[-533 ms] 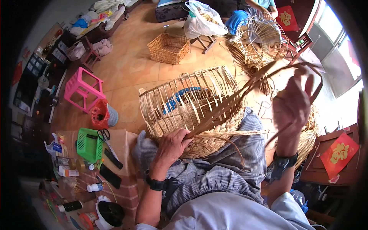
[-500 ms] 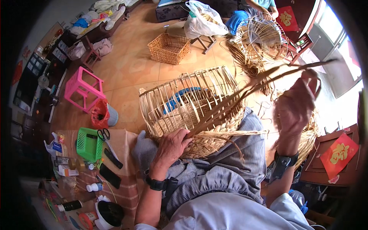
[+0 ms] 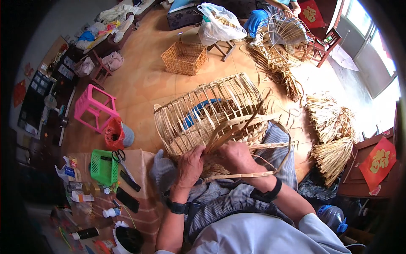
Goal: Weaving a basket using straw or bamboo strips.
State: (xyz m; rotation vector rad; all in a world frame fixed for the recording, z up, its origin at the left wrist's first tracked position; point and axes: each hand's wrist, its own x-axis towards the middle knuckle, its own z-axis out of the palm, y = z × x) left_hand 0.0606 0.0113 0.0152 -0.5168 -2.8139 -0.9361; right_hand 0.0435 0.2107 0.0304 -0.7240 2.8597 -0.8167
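Observation:
A partly woven basket [image 3: 165,120] lies on its side across my lap, with bare upright ribs and a tightly braided lower part. My left hand [image 3: 190,164] is closed at the basket's near edge, pinching brown dried plant strands [image 3: 220,134]. Close beside it, my right hand [image 3: 237,157] is curled round the strands too, its fingertips mostly hidden. From the hands, long strands fan up and loop out to the right past my right wrist. Something blue [image 3: 195,116] shows between the ribs, inside or behind the basket.
To the left, a cloth-covered surface holds a green basket [image 3: 104,168], scissors [image 3: 120,157] and bottles. Beyond are a bin with a red bag [image 3: 114,134] and a pink stool [image 3: 93,96]. Straw bundles [image 3: 332,156] lie right. A person [image 3: 289,9] handles a round frame [image 3: 287,36] at the back.
My right hand has come down and left from the upper right to beside my left hand. The long strands it had pulled out now curve in loops. My left hand keeps its grip.

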